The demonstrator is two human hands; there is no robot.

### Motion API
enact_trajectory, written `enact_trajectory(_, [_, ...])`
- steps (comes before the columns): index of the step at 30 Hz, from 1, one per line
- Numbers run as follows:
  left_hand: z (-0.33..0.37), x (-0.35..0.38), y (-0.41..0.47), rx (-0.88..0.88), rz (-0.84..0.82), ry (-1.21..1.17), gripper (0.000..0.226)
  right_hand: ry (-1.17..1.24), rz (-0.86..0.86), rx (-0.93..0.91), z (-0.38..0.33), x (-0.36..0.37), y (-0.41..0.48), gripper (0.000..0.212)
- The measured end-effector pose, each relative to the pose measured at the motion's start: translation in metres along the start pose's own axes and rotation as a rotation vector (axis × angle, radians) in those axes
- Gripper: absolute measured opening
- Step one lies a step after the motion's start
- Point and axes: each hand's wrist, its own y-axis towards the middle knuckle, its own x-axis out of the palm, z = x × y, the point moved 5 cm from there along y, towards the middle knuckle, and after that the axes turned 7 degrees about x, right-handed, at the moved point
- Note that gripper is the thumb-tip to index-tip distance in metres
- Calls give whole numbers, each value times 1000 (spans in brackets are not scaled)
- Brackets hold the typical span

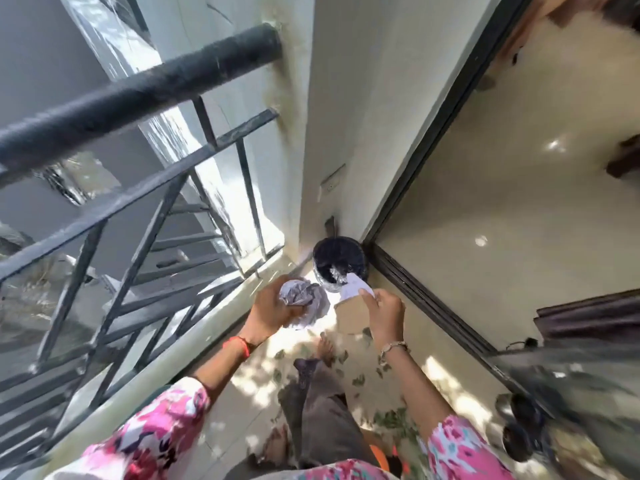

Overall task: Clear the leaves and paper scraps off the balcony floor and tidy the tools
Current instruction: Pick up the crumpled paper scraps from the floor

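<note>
My left hand [273,311] grips a crumpled wad of white paper [306,301], held just short of a black bin [337,263] that stands in the balcony corner. My right hand [386,311] pinches a flat brown piece of card with a white sheet [353,304] over it, its top edge near the bin's rim. Some paper lies inside the bin. Green leaves [358,379] are scattered on the pale floor around my bare feet, with a thicker pile [394,422] at the lower right.
A dark metal railing [138,209] runs along the left side with a low ledge under it. A sliding door track [433,306] borders the right, with a room's shiny floor beyond. Something orange [379,457] shows near my body. Blurred dark objects [519,427] sit at the lower right.
</note>
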Motion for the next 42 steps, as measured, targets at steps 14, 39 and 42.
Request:
enact_trajectory(14, [-98,105,215,-174,-65,-73,40,148,105,320,105,113,216,41])
enact_trajectory(39, [-168,141,304,-235,-303,98,31,-255,-444,328,125,229,310,35])
enact_trajectory(42, [-118,106,275,-235,-344,209,36,-444,-640,227,56,209,275,33])
